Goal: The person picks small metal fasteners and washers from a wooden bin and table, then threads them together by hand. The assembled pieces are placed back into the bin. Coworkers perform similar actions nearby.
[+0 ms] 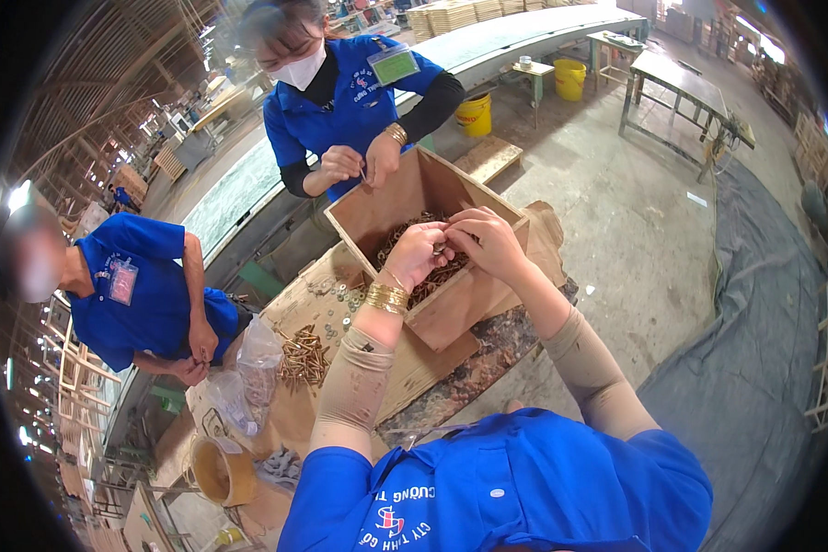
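Over a wooden box [455, 317], my left hand [412, 256] and my right hand [489, 241] meet with fingers pinched together. Small dark metal pieces [443, 249] show at the fingers of my left hand; their exact kind is too small to tell. What my right fingertips pinch is hidden. Beneath my hands, the box holds a heap of small brownish metal hardware [397, 241]. To the left of my left forearm lies a pile of brass-coloured bolts [304, 357], with loose washers [342, 294] scattered beyond it.
Across the box, a masked co-worker's hands [363, 166] hold a thin small piece. Another person's hands [196, 363] are at the left. Plastic bags [259, 359] and a round yellowish container [223, 471] stand on the worktable. Yellow buckets [475, 115] stand farther back.
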Motion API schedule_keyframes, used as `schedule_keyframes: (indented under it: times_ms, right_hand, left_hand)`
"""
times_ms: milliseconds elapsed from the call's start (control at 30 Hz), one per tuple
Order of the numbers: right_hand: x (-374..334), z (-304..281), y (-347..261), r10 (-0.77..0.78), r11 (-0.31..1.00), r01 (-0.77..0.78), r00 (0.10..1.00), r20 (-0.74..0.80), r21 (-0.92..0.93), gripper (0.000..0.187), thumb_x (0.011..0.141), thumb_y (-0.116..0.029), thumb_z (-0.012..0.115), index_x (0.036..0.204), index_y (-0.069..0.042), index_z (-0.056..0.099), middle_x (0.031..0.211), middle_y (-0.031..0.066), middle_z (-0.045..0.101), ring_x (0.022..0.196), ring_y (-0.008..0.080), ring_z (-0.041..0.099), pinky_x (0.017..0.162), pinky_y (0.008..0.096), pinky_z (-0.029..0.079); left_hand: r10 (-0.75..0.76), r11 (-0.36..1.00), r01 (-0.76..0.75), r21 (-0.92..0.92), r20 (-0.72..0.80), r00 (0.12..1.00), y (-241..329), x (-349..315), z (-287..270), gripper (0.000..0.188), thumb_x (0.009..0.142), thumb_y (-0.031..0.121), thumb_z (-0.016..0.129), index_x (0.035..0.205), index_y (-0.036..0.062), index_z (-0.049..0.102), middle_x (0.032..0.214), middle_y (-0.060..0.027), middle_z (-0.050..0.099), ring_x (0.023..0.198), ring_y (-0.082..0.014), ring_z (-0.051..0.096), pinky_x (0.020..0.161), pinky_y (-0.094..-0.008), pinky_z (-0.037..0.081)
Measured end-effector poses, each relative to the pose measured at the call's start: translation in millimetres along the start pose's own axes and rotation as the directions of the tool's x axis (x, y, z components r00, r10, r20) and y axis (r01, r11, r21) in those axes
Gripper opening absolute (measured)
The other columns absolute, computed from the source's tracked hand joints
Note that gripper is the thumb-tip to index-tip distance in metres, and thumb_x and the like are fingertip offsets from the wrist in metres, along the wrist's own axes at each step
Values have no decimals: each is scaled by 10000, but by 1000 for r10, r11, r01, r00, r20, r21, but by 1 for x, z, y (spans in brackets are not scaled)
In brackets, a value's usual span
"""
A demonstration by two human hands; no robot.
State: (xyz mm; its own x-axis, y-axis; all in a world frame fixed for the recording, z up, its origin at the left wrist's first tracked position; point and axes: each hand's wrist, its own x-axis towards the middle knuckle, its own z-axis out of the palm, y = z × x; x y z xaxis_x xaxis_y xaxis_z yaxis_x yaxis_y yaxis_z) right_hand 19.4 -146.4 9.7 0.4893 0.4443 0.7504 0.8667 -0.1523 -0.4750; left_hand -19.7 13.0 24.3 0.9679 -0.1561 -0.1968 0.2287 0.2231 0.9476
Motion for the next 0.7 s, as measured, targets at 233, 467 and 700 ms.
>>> schedule_keyframes:
  times_ms: [233,467,700]
  right_hand:
    - [-3,-5,3,254,959,-226,953,-167,169,123,768,-115,568,790,-8,623,783,102,604,716,234,578,649,301,451]
    - [-3,-18,-7,339,928,-296,922,-188,226,140,773,-123,578,792,10,617,728,108,599,610,183,560,565,269,430]
    - [2,-19,-21,346,924,-300,920,-184,239,139,779,-115,580,798,18,616,715,102,595,605,150,555,557,253,427]
  left_hand:
    - [-48,997,50,58,-30,998,1,3,0,230,810,46,409,1002,-14,519,749,-98,588,562,-90,504,468,-192,385]
    - [-98,993,102,60,-75,992,-8,8,1,338,793,50,448,1122,-24,431,705,-101,592,515,-90,516,422,-192,379]
    - [22,995,-23,-92,-11,1000,6,-16,5,282,816,23,435,1097,22,453,692,-73,577,551,-80,502,453,-169,359]
